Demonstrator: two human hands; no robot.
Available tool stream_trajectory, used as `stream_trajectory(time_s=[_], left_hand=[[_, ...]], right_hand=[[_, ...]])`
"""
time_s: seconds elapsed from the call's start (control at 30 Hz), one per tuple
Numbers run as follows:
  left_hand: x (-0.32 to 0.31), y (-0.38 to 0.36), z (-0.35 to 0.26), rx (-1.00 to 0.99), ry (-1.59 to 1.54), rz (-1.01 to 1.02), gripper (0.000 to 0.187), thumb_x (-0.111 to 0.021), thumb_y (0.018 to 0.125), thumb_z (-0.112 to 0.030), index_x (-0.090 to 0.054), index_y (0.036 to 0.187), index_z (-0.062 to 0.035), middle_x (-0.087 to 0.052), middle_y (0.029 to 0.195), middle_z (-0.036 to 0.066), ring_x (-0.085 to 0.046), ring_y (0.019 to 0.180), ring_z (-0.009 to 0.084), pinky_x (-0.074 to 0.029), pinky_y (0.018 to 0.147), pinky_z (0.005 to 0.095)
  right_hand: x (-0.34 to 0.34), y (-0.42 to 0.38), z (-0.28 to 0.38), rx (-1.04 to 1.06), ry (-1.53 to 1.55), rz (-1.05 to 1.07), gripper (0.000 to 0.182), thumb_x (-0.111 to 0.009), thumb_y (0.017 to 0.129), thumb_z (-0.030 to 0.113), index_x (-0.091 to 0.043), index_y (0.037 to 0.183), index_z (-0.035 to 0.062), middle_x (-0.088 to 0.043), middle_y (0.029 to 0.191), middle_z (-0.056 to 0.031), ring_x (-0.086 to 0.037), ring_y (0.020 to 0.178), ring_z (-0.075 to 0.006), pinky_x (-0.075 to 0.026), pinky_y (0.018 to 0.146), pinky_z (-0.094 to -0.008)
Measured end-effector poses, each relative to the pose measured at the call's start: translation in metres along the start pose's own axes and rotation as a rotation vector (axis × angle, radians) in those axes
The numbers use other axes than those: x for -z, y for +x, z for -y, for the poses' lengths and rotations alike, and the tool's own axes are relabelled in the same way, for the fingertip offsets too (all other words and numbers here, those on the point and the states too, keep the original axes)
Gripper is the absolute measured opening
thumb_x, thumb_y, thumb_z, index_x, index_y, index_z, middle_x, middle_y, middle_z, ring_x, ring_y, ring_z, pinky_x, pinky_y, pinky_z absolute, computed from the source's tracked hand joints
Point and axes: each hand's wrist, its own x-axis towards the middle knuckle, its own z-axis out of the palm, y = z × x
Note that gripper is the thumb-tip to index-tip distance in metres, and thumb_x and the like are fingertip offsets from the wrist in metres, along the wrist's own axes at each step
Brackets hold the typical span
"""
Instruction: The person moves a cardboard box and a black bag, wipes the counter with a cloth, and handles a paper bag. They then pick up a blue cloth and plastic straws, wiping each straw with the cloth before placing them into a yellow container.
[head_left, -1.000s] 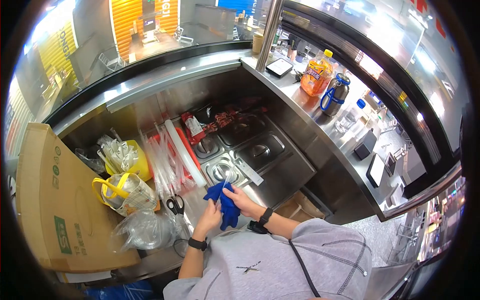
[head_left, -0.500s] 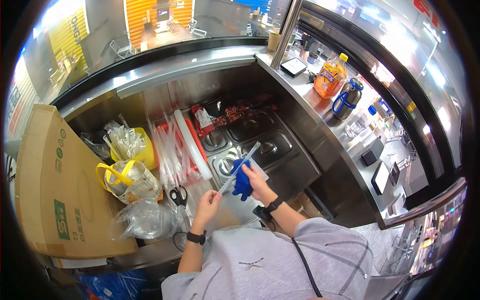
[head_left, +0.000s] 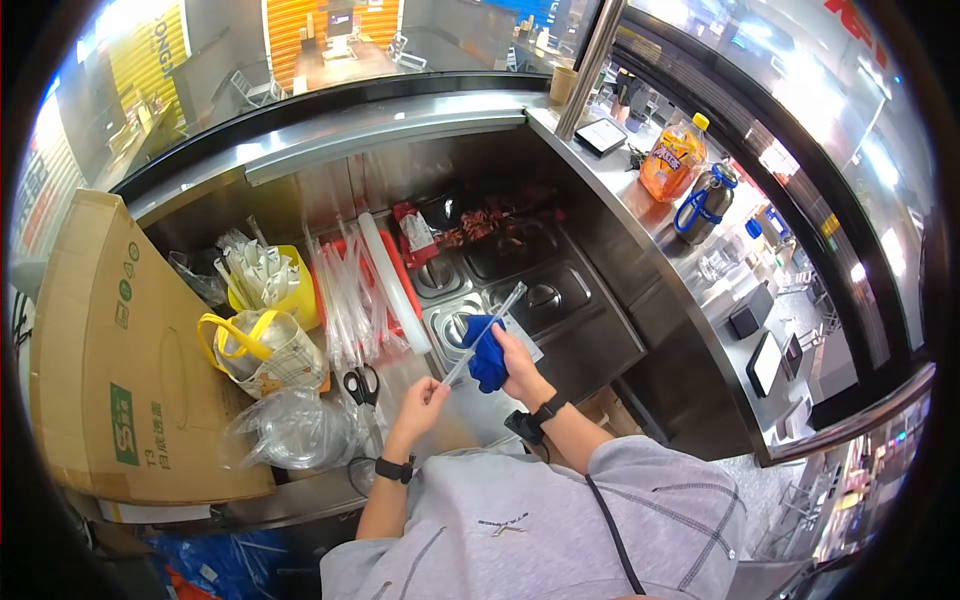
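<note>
My left hand [head_left: 424, 402] pinches the near end of a long clear plastic tube [head_left: 510, 303] that slants up and to the right over the steel counter. My right hand [head_left: 515, 357] clasps a blue cloth [head_left: 484, 352] wrapped around the tube's middle. Both wrists wear black bands. A bundle of similar clear tubes [head_left: 345, 295] lies on a red tray to the left of my hands.
Lidded steel wells [head_left: 535, 295] sit just beyond my hands. Scissors [head_left: 362, 384], a clear plastic bag [head_left: 290, 430], a yellow-handled bag [head_left: 255, 352], a yellow tub [head_left: 262, 282] and a cardboard box [head_left: 105, 350] crowd the left. An orange bottle [head_left: 672, 160] and flask [head_left: 703, 203] stand on the right ledge.
The blue cloth was bunched in both hands a second ago. Now the tube is stretched out between them, with the cloth slid up along it in my right hand.
</note>
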Motion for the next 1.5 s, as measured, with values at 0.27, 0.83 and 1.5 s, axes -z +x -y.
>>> stream_trajectory(time_s=[0.27, 0.83, 1.5], left_hand=[[0.000, 0.007, 0.022, -0.019, -0.030, -0.048, 0.016, -0.060, 0.094, -0.018, -0.058, 0.088, -0.0028, -0.055, 0.073, -0.004, -0.045, 0.063, 0.0026, -0.036, 0.055, 0.0210], [-0.004, 0.009, 0.025, -0.020, -0.025, -0.071, 0.017, -0.060, 0.094, -0.017, -0.056, 0.090, -0.0007, -0.060, 0.075, 0.001, -0.053, 0.064, 0.0057, -0.043, 0.057, 0.0211], [0.047, 0.003, -0.040, -0.218, -0.336, -0.390, 0.020, -0.059, 0.094, -0.010, -0.061, 0.110, 0.0016, -0.069, 0.096, 0.008, -0.065, 0.083, 0.0121, -0.050, 0.073, 0.0235]], right_hand=[[-0.003, -0.020, -0.030, -0.207, -0.004, 0.062, 0.031, -0.046, 0.098, 0.031, -0.055, 0.114, 0.0063, -0.064, 0.093, -0.0091, -0.065, 0.076, -0.0211, -0.056, 0.068, -0.0378], [-0.015, -0.003, -0.031, -0.033, -0.113, 0.056, 0.031, -0.056, 0.097, 0.033, -0.054, 0.115, 0.0089, -0.064, 0.092, -0.0043, -0.063, 0.072, -0.0144, -0.055, 0.061, -0.0317], [-0.003, -0.025, -0.075, 0.322, -1.144, 0.506, 0.035, -0.061, 0.091, 0.023, -0.055, 0.119, 0.0025, -0.065, 0.097, -0.0160, -0.063, 0.087, -0.0251, -0.048, 0.081, -0.0351]])
